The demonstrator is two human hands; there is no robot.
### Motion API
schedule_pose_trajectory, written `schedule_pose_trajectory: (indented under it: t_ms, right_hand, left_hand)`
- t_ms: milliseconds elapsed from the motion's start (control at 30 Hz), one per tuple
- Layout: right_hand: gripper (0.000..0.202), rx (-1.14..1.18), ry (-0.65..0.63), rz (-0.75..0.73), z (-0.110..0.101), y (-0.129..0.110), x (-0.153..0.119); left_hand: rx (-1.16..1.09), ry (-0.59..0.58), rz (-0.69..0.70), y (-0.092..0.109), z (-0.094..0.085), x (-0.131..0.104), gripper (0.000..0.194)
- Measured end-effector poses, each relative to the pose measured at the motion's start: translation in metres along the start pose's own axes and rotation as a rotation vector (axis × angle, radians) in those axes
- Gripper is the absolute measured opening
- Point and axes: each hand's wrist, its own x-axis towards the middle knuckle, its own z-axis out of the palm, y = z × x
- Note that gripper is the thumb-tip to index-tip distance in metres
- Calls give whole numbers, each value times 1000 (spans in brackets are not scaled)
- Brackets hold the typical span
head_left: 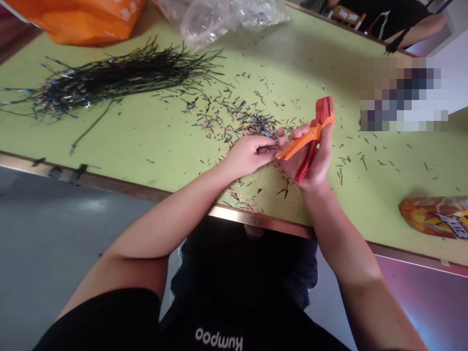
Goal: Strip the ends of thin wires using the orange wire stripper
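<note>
My right hand [318, 156] is palm up, with an orange and red wire stripper [310, 136] lying across it, held between thumb and palm. The tool's head points away from me and its handles point back toward my wrist. My left hand [248, 155] is closed in a pinch, its fingertips meeting the fingers of my right hand. Whatever sits in that pinch is too small to make out. Just beyond both hands lies a heap of short dark wire bits and blue-ended pieces [259, 124].
A bundle of long black wires [120, 78] lies at the left, one stray wire [91, 126] beside it. Behind are an orange bag [91, 22] and clear plastic bags [226, 19]. A bottle [435, 217] lies at the right. Another person's arm [420, 31] shows across the table.
</note>
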Motion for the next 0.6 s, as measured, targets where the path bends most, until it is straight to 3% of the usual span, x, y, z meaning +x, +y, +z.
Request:
schedule_pose_trajectory:
  t_ms: [167,400,600]
  right_hand:
    - [40,15,23,-31,0,0,0]
    - [46,93,1,71,8,-14,-4]
    - [41,68,78,-27,4,-34,-1]
  left_hand:
    - [-17,4,12,1,-2,0,18]
    - [-50,13,-5,-3,-7,1,21]
    - [-32,81,-43,-5,-15,3,27]
